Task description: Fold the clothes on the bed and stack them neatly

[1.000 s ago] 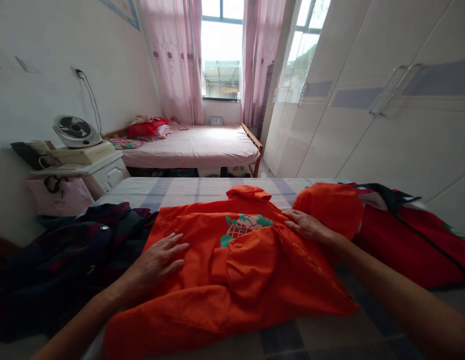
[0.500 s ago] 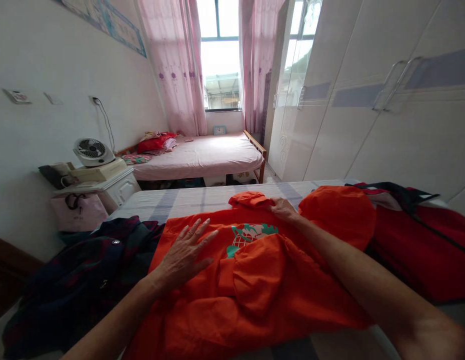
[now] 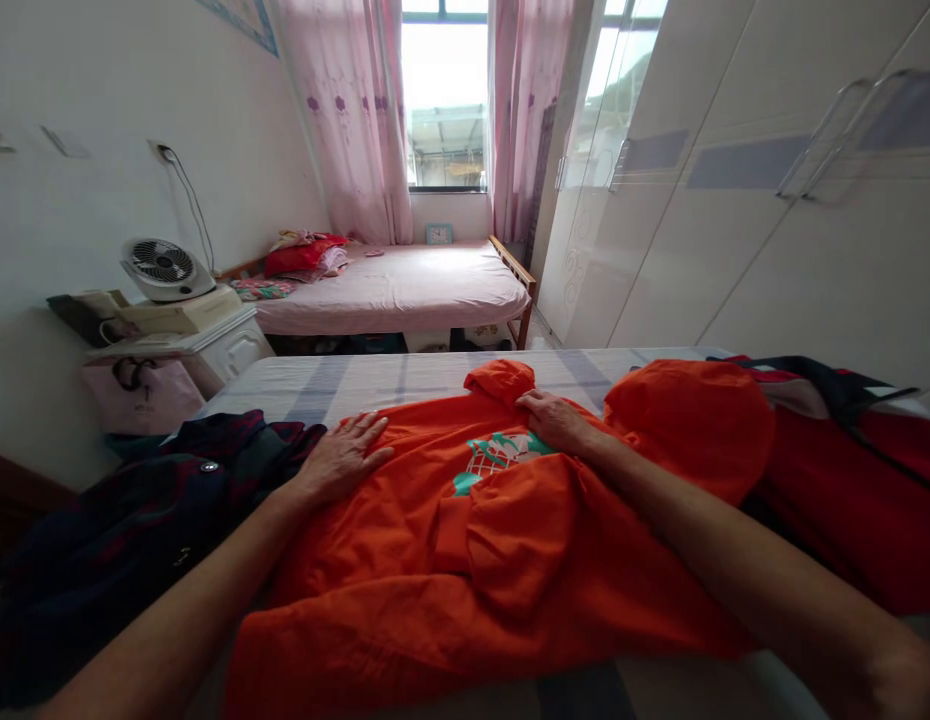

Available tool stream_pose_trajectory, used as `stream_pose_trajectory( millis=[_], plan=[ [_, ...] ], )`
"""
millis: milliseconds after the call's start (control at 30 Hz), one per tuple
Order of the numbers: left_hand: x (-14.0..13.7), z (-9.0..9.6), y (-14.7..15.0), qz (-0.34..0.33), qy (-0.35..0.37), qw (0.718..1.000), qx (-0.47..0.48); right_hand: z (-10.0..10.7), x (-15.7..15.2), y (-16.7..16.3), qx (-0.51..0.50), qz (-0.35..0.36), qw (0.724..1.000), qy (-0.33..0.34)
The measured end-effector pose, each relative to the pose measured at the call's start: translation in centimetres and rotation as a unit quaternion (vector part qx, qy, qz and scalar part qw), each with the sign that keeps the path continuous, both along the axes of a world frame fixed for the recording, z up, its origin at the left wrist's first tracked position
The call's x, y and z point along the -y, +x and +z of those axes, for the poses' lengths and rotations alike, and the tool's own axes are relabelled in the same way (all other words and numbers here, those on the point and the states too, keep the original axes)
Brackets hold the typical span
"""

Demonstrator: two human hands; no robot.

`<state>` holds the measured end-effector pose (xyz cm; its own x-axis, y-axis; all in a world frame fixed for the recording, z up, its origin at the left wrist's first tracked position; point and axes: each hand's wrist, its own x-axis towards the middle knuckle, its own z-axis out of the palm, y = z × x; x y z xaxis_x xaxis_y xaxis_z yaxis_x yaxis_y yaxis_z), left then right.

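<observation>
An orange garment point(image 3: 405, 530) with a green and white print lies spread in front of me, one sleeve folded in across its middle. Flat on its upper left edge rests my left hand point(image 3: 343, 455), fingers stretched out and holding nothing. My right hand point(image 3: 559, 420) is at the upper edge beside the collar point(image 3: 501, 378), its fingers bent and closed on the cloth. A rounded orange cloth piece point(image 3: 690, 425) lies right of that hand; whether it joins the garment is hidden by my forearm.
Dark plaid clothing point(image 3: 202, 500) is heaped on the left, and a red and navy garment point(image 3: 847, 480) lies on the right. Under them is a bed with a striped sheet point(image 3: 382, 375). Beyond stand a pink-covered bed point(image 3: 412, 285), a fan point(image 3: 165, 268) on a cabinet, and a white wardrobe point(image 3: 735, 260).
My left hand has come down from above the print onto the garment's left edge. My right hand has shifted slightly off the collar. The lower part of the cloth lies differently. The view tilted down.
</observation>
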<state>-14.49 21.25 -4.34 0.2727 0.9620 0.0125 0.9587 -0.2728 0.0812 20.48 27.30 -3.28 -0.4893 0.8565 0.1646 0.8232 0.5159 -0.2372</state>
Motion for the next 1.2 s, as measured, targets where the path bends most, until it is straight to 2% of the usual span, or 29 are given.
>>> stream_pose_trajectory(
  millis=[67, 133, 200, 300, 367, 433, 500, 567, 667, 733, 800, 900, 1033, 1100, 1200],
  plan=[
    [0.2, -0.1, -1.1, 0.019, -0.004, 1.0, 0.002, 0.5, 0.7, 0.9, -0.018, -0.003, 1.0, -0.013],
    [2.2, 0.6, -1.9, 0.012, 0.007, 0.999, 0.041, 1.7, 2.5, 2.7, -0.064, -0.023, 0.997, -0.02],
    [5.7, 1.8, -2.2, 0.005, 0.0, 0.992, 0.127, 3.0, 5.4, 4.8, -0.112, -0.051, 0.991, -0.044],
    [11.8, 3.3, -2.1, 0.026, -0.091, 0.97, 0.225, 4.2, 10.3, 7.5, -0.142, -0.082, 0.978, -0.128],
    [14.9, 3.8, -1.9, 0.055, -0.136, 0.959, 0.241, 3.9, 13.0, 8.4, -0.143, -0.107, 0.97, -0.166],
    [16.7, 3.8, -1.7, 0.083, -0.164, 0.952, 0.244, 3.1, 14.7, 8.7, -0.126, -0.125, 0.966, -0.189],
    [17.5, 3.8, -1.5, 0.094, -0.189, 0.946, 0.246, 2.3, 15.4, 8.4, -0.111, -0.12, 0.965, -0.205],
    [17.5, 3.9, -1.3, 0.086, -0.199, 0.939, 0.268, 2.1, 15.4, 7.9, -0.154, -0.099, 0.957, -0.226],
    [17.2, 4.2, -1.1, 0.102, -0.189, 0.905, 0.368, 3.0, 14.4, 7.2, -0.324, -0.076, 0.905, -0.265],
    [16.9, 4.1, -0.8, 0.167, -0.188, 0.863, 0.439, 3.6, 13.3, 7.0, -0.396, -0.08, 0.876, -0.262],
    [16.7, 3.4, -0.5, 0.257, -0.164, 0.83, 0.466, 3.7, 12.3, 7.1, -0.365, -0.112, 0.897, -0.224],
    [17.2, 2.1, 0.1, 0.348, -0.098, 0.809, 0.463, 2.7, 12.3, 7.9, -0.229, -0.176, 0.944, -0.157],
    [18.8, 1.3, 0.7, 0.353, -0.058, 0.811, 0.463, 1.3, 15.5, 9.3, -0.182, -0.211, 0.947, -0.16],
    [19.3, 1.4, 0.9, 0.344, -0.03, 0.828, 0.442, 1.1, 17.1, 9.5, -0.185, -0.203, 0.951, -0.142],
    [19.0, 1.3, 1.1, 0.315, 0.032, 0.866, 0.388, 1.2, 17.6, 9.2, -0.215, -0.187, 0.957, -0.057]
  ],
)
